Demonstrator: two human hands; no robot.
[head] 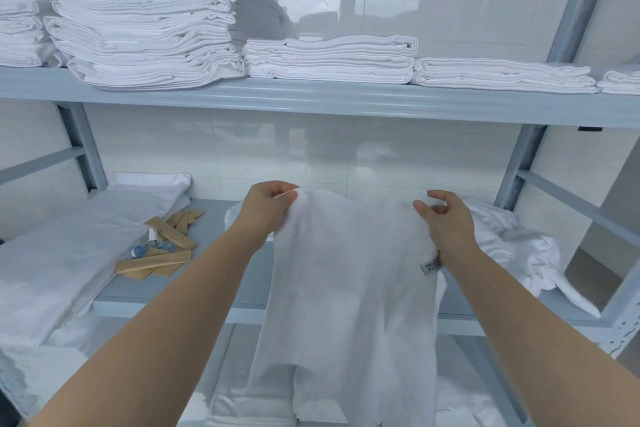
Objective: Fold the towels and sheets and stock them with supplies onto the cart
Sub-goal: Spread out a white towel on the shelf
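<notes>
While the white towel (349, 274) hangs at centre frame before the middle shelf (242, 298), I hold its top edge: left hand (266, 208) pinching one corner, right hand (446, 222) gripping the edge near the label (430, 267), forefinger and thumb loose. To fold well, I judge both corners should be level and taut before meeting; crumpled linen (519, 246) lies at right.

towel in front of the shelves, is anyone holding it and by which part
Yes. The left hand pinches the white towel at its top left corner; the right hand grips its top right edge, above the label.
</notes>
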